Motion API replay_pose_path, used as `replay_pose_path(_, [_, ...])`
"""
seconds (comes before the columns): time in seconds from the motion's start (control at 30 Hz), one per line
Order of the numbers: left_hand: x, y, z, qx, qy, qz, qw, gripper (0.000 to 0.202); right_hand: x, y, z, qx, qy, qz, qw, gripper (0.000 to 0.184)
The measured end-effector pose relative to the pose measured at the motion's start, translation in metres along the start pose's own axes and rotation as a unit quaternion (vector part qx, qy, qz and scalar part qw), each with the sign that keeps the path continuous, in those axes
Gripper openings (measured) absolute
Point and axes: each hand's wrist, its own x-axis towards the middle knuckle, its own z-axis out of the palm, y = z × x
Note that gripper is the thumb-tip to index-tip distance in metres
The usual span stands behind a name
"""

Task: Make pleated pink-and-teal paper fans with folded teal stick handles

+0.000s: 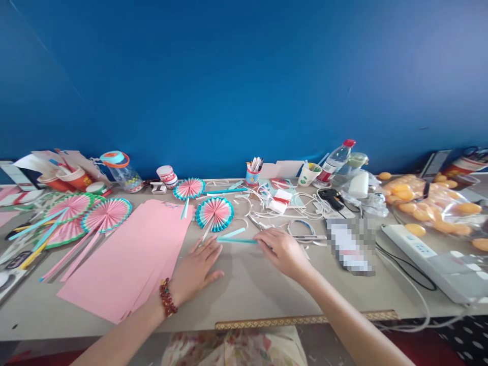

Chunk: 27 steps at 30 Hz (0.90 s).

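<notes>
A thin teal paper strip [238,240] lies across the table between my hands. My right hand [284,254] pinches its right end, fingers curled together. With fingers stretched out and thumb apart, my left hand [200,267] rests on the table by the strip's left end. Its fingertips reach the white stick of a round pleated fan [214,213], pink with a teal edge; whether they press on the stick I cannot tell. A second pink fan [189,188] lies just behind. A shorter pale-blue strip [233,232] lies just beyond the teal one.
Pink paper sheets [129,254] are stacked at left, beside more pleated fans [107,214]. Scissors [259,222], white cables [305,203], a pen cup [253,175] and a bottle [335,162] stand or lie behind. A power strip [423,254] and bagged orange balls [427,201] are at right.
</notes>
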Motion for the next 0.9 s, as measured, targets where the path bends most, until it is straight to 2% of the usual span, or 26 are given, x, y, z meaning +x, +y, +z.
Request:
replay_pose_path(0.07, [0.001,0.003,-0.011,-0.056,0.079,-0.066,0.993,0.037,-0.015,-0.006,0.004,0.024,0.006,-0.016,1.000,0.021])
replay_pose_path(0.1, [0.000,0.007,-0.016,-0.083,0.126,-0.093,0.984,0.035,-0.021,-0.009,0.008,0.029,0.000,-0.017,0.999,0.021])
replay_pose_path(0.13, [-0.001,0.014,-0.021,-0.099,0.155,-0.100,0.978,0.033,-0.027,-0.012,0.012,0.034,-0.010,-0.015,0.999,0.021])
replay_pose_path(0.17, [-0.001,0.021,-0.024,-0.100,0.167,-0.079,0.978,0.030,-0.031,-0.015,0.017,0.040,-0.021,-0.011,0.999,0.022])
replay_pose_path(0.23, [-0.002,0.036,-0.025,-0.062,0.129,0.004,0.990,0.024,-0.035,-0.020,0.027,0.053,-0.044,-0.006,0.998,0.022])
replay_pose_path(0.3, [-0.001,0.047,-0.021,-0.030,0.072,0.050,0.996,0.023,-0.036,-0.022,0.035,0.063,-0.058,-0.006,0.996,0.021])
replay_pose_path(0.47, [-0.001,0.054,-0.005,-0.011,0.014,0.015,1.000,0.018,-0.036,-0.023,0.042,0.067,-0.071,-0.017,0.995,0.018])
replay_pose_path(0.63, [0.001,0.055,-0.001,-0.038,-0.006,-0.021,0.999,0.018,-0.040,-0.032,0.037,0.001,-0.005,-0.026,1.000,0.015])
replay_pose_path(0.83, [0.004,0.056,-0.002,-0.057,-0.021,-0.033,0.998,0.017,-0.047,-0.034,0.043,-0.095,-0.063,-0.082,0.990,0.005])
replay_pose_path(0.9, [0.002,0.055,-0.002,-0.065,-0.031,-0.042,0.997,0.016,-0.051,-0.029,0.047,-0.105,-0.068,-0.077,0.989,0.011])
